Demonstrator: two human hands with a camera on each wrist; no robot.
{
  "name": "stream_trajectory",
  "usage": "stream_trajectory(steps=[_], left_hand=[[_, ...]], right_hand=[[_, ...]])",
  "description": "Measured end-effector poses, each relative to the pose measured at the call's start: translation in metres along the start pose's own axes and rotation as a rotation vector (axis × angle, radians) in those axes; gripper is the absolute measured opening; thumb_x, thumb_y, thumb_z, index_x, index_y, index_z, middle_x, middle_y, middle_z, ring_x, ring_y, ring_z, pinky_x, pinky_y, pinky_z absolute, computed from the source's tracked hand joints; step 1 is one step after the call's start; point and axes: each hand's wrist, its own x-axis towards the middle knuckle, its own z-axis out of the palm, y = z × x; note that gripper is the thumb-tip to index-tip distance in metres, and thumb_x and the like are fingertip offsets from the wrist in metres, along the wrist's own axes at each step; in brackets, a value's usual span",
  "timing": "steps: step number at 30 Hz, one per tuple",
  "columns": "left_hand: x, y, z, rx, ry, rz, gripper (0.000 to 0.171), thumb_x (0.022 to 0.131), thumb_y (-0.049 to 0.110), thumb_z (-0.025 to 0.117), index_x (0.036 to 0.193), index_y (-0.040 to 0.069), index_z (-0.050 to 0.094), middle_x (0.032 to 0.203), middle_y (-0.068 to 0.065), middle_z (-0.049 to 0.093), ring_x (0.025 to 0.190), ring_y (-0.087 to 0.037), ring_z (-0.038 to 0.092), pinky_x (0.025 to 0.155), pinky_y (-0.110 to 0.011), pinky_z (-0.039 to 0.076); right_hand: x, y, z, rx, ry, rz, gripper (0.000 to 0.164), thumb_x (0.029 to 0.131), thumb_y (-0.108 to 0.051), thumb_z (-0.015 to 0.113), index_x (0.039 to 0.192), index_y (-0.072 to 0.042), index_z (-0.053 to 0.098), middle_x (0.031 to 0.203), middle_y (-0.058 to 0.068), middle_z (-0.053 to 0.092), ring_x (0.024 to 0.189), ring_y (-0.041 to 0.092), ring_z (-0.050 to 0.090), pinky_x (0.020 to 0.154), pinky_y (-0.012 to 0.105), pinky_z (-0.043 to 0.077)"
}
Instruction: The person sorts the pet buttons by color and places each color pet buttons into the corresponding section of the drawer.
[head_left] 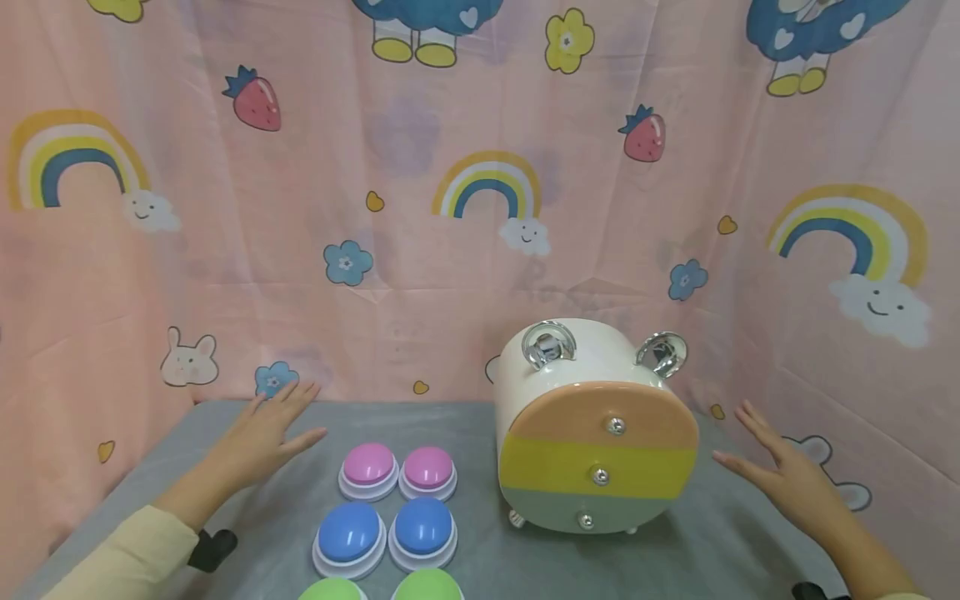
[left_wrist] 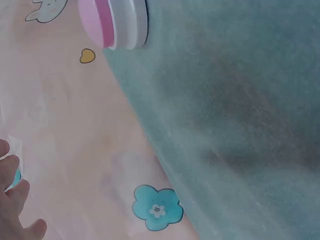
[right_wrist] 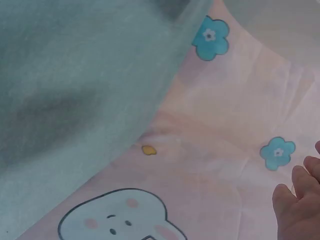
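My left hand (head_left: 258,437) hovers over the left side of the grey table, fingers extended and holding nothing. To its right sit two pink push buttons (head_left: 368,464) on white bases. Over the table's right edge my right hand (head_left: 787,475) is held with fingers spread, nothing in it. Left of that hand stands a small rounded chest of drawers (head_left: 598,458) with orange, yellow and grey-green fronts, silver knobs and two chrome ear-like parts on top. In the wrist views, only fingertips of the left hand (left_wrist: 15,200) and right hand (right_wrist: 300,205) show at the borders.
Blue push buttons (head_left: 348,533) stand in front of the pink ones, and green ones (head_left: 427,586) are cut off by the lower border. Behind the grey tabletop (head_left: 480,558) hangs a pink printed curtain (head_left: 450,317), which also runs along both sides.
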Motion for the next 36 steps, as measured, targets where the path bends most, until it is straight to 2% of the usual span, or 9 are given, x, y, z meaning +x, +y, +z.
stream_trajectory(steps=[12, 19, 25, 28, 31, 32, 34, 35, 36], left_hand=[[-0.002, 0.012, -0.002, -0.039, -0.014, 0.015, 0.078, 0.097, 0.055, 0.054, 0.153, 0.005, 0.035, 0.159, -0.022, 0.033, 0.147, -0.046, 0.026, 0.119, -0.068, 0.014], [-0.001, 0.019, 0.002, -0.050, -0.023, 0.024, 0.074, 0.098, 0.053, 0.054, 0.152, 0.006, 0.038, 0.158, -0.021, 0.034, 0.147, -0.046, 0.027, 0.119, -0.068, 0.015], [0.001, 0.026, 0.005, -0.047, -0.017, 0.051, 0.072, 0.098, 0.051, 0.055, 0.153, 0.008, 0.038, 0.158, -0.019, 0.036, 0.147, -0.044, 0.028, 0.120, -0.066, 0.015], [0.002, 0.031, 0.006, -0.053, -0.008, 0.064, 0.071, 0.098, 0.050, 0.056, 0.152, 0.007, 0.038, 0.158, -0.017, 0.037, 0.147, -0.043, 0.029, 0.121, -0.065, 0.015], [0.002, 0.037, 0.007, -0.071, -0.001, 0.065, 0.071, 0.098, 0.050, 0.056, 0.152, 0.007, 0.038, 0.158, -0.017, 0.037, 0.148, -0.043, 0.028, 0.121, -0.065, 0.014], [0.001, 0.038, 0.008, -0.076, -0.001, 0.061, 0.072, 0.098, 0.050, 0.055, 0.153, 0.008, 0.038, 0.158, -0.017, 0.037, 0.148, -0.043, 0.027, 0.121, -0.065, 0.014], [0.000, 0.041, 0.009, -0.091, -0.002, 0.055, 0.072, 0.098, 0.052, 0.055, 0.153, 0.009, 0.037, 0.159, -0.017, 0.035, 0.149, -0.043, 0.026, 0.121, -0.065, 0.014], [0.000, 0.042, 0.010, -0.098, -0.004, 0.053, 0.072, 0.098, 0.052, 0.055, 0.154, 0.010, 0.037, 0.159, -0.016, 0.035, 0.149, -0.042, 0.025, 0.121, -0.065, 0.014], [-0.001, 0.043, 0.011, -0.104, -0.006, 0.050, 0.073, 0.098, 0.053, 0.054, 0.154, 0.010, 0.036, 0.160, -0.016, 0.035, 0.149, -0.042, 0.025, 0.121, -0.065, 0.014]], right_hand=[[-0.005, -0.013, 0.002, 0.067, 0.020, -0.050, 0.082, 0.101, -0.049, 0.051, 0.160, -0.012, 0.008, 0.165, 0.016, -0.008, 0.144, 0.060, 0.006, 0.095, 0.085, 0.023], [-0.011, -0.021, 0.004, 0.086, 0.022, -0.071, 0.074, 0.103, -0.048, 0.048, 0.160, -0.023, 0.009, 0.166, 0.012, -0.004, 0.145, 0.060, 0.010, 0.094, 0.085, 0.025], [-0.015, -0.027, 0.005, 0.131, 0.042, -0.120, 0.070, 0.104, -0.041, 0.049, 0.160, -0.026, 0.010, 0.166, 0.004, -0.003, 0.146, 0.057, 0.008, 0.095, 0.085, 0.024], [-0.016, -0.029, 0.008, 0.189, 0.058, -0.161, 0.068, 0.104, -0.036, 0.050, 0.160, -0.028, 0.011, 0.165, -0.006, -0.002, 0.149, 0.051, 0.002, 0.097, 0.085, 0.021], [-0.016, -0.031, 0.011, 0.228, 0.078, -0.197, 0.067, 0.105, -0.033, 0.049, 0.160, -0.030, 0.011, 0.161, -0.019, 0.001, 0.152, 0.043, 0.002, 0.097, 0.084, 0.024], [-0.016, -0.031, 0.011, 0.233, 0.087, -0.207, 0.066, 0.105, -0.032, 0.049, 0.160, -0.031, 0.011, 0.159, -0.022, 0.003, 0.155, 0.031, 0.003, 0.097, 0.083, 0.026], [-0.015, -0.031, 0.013, 0.224, 0.104, -0.225, 0.065, 0.105, -0.030, 0.049, 0.159, -0.032, 0.013, 0.158, -0.026, 0.007, 0.154, 0.006, 0.007, 0.111, 0.064, 0.036], [-0.015, -0.032, 0.014, 0.210, 0.115, -0.230, 0.064, 0.105, -0.030, 0.049, 0.159, -0.033, 0.014, 0.157, -0.028, 0.010, 0.148, -0.007, 0.011, 0.112, 0.050, 0.042], [-0.015, -0.032, 0.014, 0.212, 0.121, -0.233, 0.063, 0.105, -0.030, 0.049, 0.159, -0.033, 0.016, 0.156, -0.029, 0.012, 0.141, -0.017, 0.014, 0.110, 0.049, 0.044]])
